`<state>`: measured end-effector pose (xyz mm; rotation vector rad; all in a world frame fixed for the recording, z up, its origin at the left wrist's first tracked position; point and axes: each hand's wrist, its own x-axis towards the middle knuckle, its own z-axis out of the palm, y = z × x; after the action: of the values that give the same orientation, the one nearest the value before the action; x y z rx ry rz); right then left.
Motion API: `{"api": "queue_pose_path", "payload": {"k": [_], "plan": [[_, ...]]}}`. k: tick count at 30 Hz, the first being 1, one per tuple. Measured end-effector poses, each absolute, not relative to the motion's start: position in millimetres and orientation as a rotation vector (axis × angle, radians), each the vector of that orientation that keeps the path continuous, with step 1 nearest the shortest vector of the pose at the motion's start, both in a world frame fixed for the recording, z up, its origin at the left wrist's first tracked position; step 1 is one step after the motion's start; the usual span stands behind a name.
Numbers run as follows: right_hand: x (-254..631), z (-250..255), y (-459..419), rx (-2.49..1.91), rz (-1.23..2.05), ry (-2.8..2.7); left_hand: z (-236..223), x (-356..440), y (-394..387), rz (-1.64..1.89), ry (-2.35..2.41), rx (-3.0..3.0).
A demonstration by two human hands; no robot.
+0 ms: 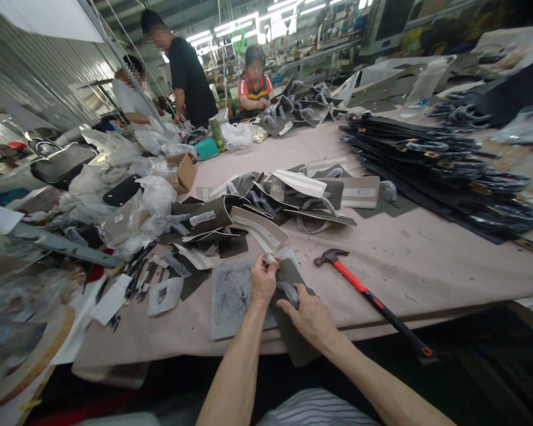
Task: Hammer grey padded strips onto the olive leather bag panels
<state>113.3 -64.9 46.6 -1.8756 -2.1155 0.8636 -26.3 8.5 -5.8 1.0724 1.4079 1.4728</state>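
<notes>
A dark olive bag panel (296, 343) lies across the grey slab (228, 296) at the table's front edge and hangs partly over it. My right hand (313, 316) is closed round a plastic-wrapped bag handle (288, 291) on this panel, thumb on the near side. Just left of it, my left hand (264, 279) is closed in a pinch at the panel's far end. A small pale piece (270, 258) shows at its fingertips; what it is cannot be made out. To the right lies a claw hammer (359, 285) with a red and black handle.
Beyond the slab lies a heap of similar panels (262, 201) with wrapped handles. Black bag pieces (421, 165) are stacked at right. Plastic bags (155, 195), an open cardboard box (184, 173) and loose strips (148, 275) lie at left. A co-worker (254, 89) sits across the table.
</notes>
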Motion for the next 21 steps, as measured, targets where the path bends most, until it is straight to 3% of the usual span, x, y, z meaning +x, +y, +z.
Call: {"api": "queue_pose_path", "payload": {"k": [6,10,17,21], "plan": [[105.7,46.2,-67.9,-1.833,1.031,-2.042,-1.8,-37.5,3.5,1.363,1.337,1.198],[119.3,42.9,-69.9,-1.58,1.048,-2.037,-7.2,-41.7,-3.3,1.364,1.363,1.179],[221.2,15.2,-39.9,-1.922,0.205,-2.054,-7.8,-43.3,-5.8,1.36,1.358,1.166],[268.0,-0.2,-34.7,-2.173,0.119,-2.248,-7.9,-43.3,-5.4,1.353,1.36,1.206]]}}
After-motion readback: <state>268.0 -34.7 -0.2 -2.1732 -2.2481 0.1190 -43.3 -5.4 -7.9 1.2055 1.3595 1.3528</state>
